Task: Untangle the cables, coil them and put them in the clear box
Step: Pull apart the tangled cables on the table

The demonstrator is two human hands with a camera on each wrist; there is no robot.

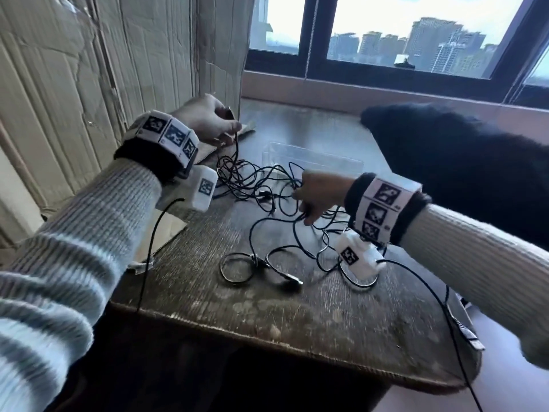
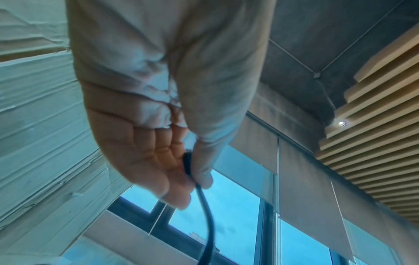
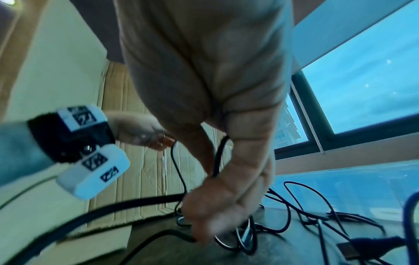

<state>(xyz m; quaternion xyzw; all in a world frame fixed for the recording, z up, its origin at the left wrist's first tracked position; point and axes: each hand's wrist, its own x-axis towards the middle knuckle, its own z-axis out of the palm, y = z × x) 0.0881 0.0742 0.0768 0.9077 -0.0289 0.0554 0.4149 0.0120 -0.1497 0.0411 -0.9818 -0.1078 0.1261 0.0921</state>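
Worn wooden table (image 1: 297,316) holds tangled black cables (image 1: 255,185) between both hands. Left hand (image 1: 208,120) pinches one cable end; right hand (image 1: 320,191) grips strands, with the clear box (image 1: 312,162) just beyond it.

The left hand (image 2: 158,100) fills the upper middle of the view, seen from the wrist side with the palm open to the camera. Its thumb (image 2: 204,161) presses a black cable (image 2: 207,215) against the side of the forefinger, the grip closing on the thicker plug end. The other fingers (image 2: 156,170) lie slightly bent beside it. From the pinch the cable hangs down in a soft curve and leaves at the bottom edge. Behind the hand stand creased cardboard (image 2: 38,134) on the left, a window (image 2: 226,215) with a lowered roller blind (image 2: 306,179), and a slatted ceiling panel (image 2: 374,116) with 1 small lamp.
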